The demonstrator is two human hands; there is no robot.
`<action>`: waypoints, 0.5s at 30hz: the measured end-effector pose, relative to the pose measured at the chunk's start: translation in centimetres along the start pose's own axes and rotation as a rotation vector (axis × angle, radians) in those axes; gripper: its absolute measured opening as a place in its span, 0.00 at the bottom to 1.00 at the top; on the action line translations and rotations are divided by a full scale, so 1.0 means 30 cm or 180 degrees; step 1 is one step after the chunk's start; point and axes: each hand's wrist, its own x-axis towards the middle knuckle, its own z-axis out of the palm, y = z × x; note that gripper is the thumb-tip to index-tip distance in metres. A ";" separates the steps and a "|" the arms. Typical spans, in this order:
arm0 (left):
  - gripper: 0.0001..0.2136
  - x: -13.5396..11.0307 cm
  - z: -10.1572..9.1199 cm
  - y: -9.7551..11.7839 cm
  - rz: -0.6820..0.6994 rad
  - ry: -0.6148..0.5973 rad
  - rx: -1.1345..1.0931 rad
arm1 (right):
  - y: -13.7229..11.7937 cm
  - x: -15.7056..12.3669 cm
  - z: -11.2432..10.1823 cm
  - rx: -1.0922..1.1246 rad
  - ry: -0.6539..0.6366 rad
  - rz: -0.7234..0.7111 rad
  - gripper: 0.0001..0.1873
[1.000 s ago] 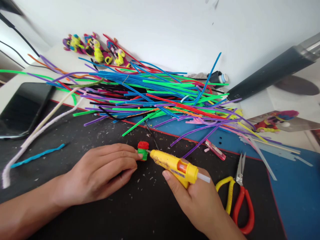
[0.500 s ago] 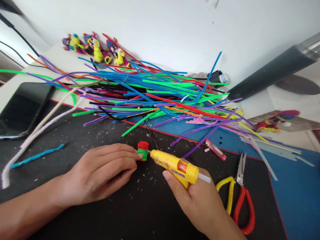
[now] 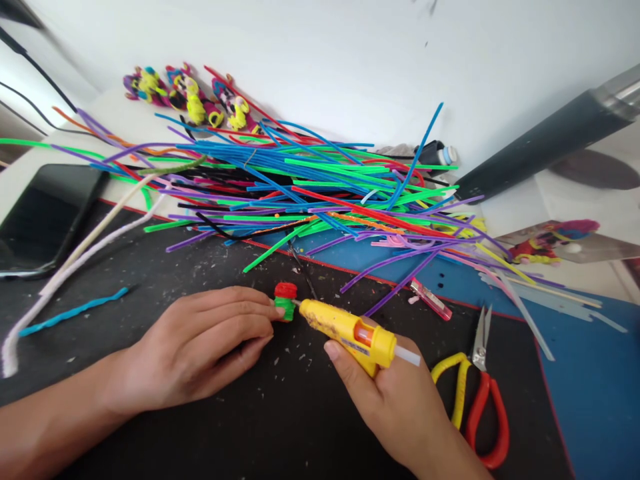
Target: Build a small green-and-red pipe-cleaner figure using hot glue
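Note:
My left hand (image 3: 215,343) pinches a small coiled pipe-cleaner piece (image 3: 285,303), red on top and green below, at its green left side. In my right hand (image 3: 395,400) is a yellow hot glue gun (image 3: 345,327), its nozzle pointing left. The tip meets or nearly meets the green part of the piece; contact is too small to tell. A whitish glue stick (image 3: 407,355) pokes out of the gun's back end. My right-hand fingers are mostly hidden behind the gun's grip.
Beyond my hands lies a wide heap of coloured pipe cleaners (image 3: 280,173). Scissors (image 3: 480,393) rest beside my right hand. A phone (image 3: 43,213) and a twisted blue pipe cleaner (image 3: 75,312) lie at left. Several pipe-cleaner figures (image 3: 195,100) lean by the wall.

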 end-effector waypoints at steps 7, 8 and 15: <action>0.07 0.004 0.001 0.003 0.0004 0.0004 0.0004 | 0.002 -0.001 -0.002 -0.0062 -0.0053 0.0130 0.18; 0.07 0.004 0.001 0.003 -0.0003 0.0006 -0.0010 | 0.002 -0.001 -0.002 -0.0037 -0.0087 0.0174 0.18; 0.08 0.009 0.002 0.003 0.0010 0.0055 -0.0044 | 0.001 -0.003 -0.003 0.0192 -0.0255 0.0593 0.21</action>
